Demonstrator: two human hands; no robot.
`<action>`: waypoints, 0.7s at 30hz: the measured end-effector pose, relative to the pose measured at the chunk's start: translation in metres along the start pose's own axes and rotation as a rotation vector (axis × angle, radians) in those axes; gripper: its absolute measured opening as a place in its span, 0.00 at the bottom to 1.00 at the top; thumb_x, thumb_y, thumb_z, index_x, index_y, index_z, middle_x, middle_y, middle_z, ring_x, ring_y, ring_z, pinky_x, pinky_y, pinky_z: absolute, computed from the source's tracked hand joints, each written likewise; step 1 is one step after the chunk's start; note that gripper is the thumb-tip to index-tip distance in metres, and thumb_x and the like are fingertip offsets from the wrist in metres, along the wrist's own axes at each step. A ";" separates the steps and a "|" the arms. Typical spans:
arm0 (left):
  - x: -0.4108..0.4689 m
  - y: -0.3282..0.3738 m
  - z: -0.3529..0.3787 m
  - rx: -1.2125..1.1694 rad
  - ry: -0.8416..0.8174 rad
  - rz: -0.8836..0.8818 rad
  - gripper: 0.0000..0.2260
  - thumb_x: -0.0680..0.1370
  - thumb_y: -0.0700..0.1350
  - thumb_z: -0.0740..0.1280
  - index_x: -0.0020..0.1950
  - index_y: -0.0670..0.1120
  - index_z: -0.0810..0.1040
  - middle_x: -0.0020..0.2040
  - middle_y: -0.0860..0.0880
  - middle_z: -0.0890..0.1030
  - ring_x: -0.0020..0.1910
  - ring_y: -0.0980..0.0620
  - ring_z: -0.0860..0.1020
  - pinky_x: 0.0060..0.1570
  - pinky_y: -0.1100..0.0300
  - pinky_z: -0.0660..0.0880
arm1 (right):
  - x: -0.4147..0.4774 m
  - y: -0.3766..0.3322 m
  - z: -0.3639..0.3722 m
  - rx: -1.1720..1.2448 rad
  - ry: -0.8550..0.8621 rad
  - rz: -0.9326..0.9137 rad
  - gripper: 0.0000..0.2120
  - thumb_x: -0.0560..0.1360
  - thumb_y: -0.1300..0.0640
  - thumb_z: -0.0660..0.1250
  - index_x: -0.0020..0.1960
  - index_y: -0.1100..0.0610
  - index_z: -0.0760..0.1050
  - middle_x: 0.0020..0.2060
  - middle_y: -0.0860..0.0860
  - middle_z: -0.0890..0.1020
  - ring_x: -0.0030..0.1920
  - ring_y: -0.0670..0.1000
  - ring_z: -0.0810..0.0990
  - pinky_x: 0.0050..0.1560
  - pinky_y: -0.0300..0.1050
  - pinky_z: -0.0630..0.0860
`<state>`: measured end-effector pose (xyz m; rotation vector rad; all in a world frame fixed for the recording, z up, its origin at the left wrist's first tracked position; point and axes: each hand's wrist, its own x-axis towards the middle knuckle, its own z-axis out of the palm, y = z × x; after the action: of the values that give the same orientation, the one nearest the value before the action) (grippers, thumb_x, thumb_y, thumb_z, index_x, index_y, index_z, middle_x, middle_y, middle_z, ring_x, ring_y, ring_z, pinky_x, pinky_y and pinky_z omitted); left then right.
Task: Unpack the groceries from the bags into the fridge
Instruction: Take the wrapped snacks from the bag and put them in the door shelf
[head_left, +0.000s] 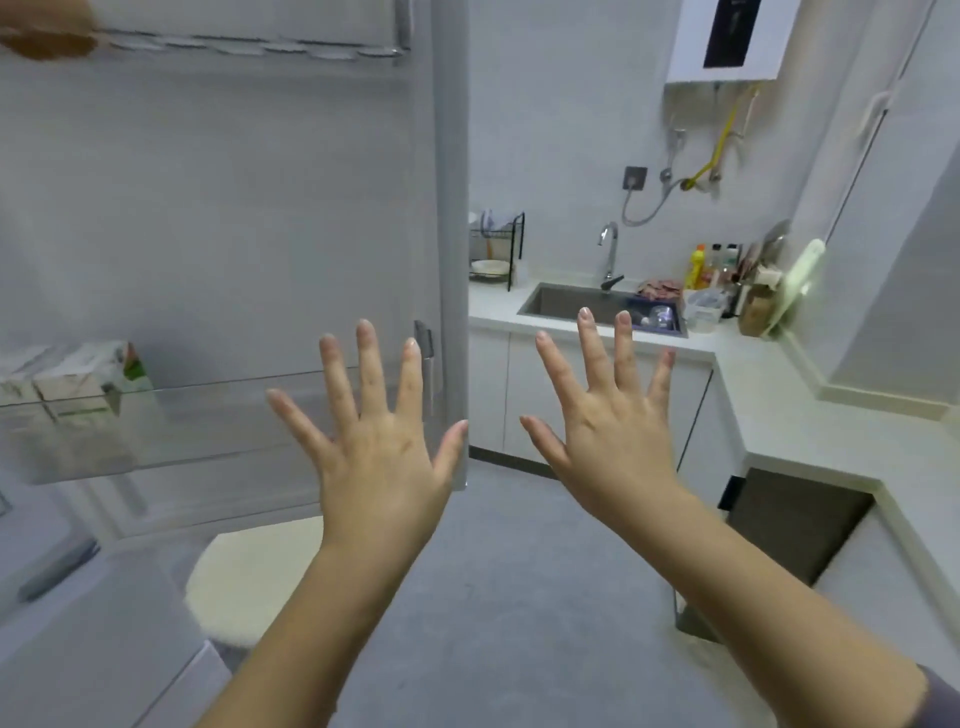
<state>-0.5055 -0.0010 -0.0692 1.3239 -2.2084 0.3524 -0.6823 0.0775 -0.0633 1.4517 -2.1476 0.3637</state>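
While both are raised with their backs to the camera, the left hand and right hand spread every finger wide and hold nothing. Behind the left hand stands the open fridge door; its clear shelf holds cartons at the far left. Beyond the right hand, a sink with a tap sits in the counter, with a dish rack to its left and bottles to its right.
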 end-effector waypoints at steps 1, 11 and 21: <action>-0.007 0.018 0.003 -0.015 -0.018 0.012 0.35 0.77 0.67 0.48 0.80 0.51 0.47 0.79 0.44 0.38 0.77 0.40 0.33 0.66 0.28 0.33 | -0.012 0.015 -0.001 0.000 -0.007 0.029 0.36 0.77 0.34 0.50 0.80 0.46 0.45 0.80 0.56 0.44 0.78 0.62 0.36 0.73 0.70 0.37; -0.070 0.184 0.018 -0.210 -0.160 0.169 0.34 0.78 0.67 0.44 0.80 0.53 0.42 0.78 0.45 0.33 0.75 0.43 0.28 0.67 0.30 0.31 | -0.145 0.161 -0.015 -0.037 -0.179 0.372 0.35 0.78 0.36 0.49 0.79 0.44 0.37 0.79 0.55 0.38 0.77 0.60 0.31 0.70 0.69 0.33; -0.141 0.337 0.039 -0.392 -0.397 0.489 0.31 0.80 0.65 0.47 0.80 0.54 0.45 0.79 0.46 0.37 0.76 0.44 0.31 0.66 0.32 0.29 | -0.261 0.270 -0.040 -0.130 -0.274 0.667 0.35 0.80 0.37 0.50 0.79 0.46 0.38 0.79 0.56 0.38 0.77 0.62 0.33 0.71 0.71 0.36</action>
<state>-0.7591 0.2473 -0.1650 0.6760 -2.7445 -0.1903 -0.8437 0.4054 -0.1573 0.7089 -2.7891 0.2544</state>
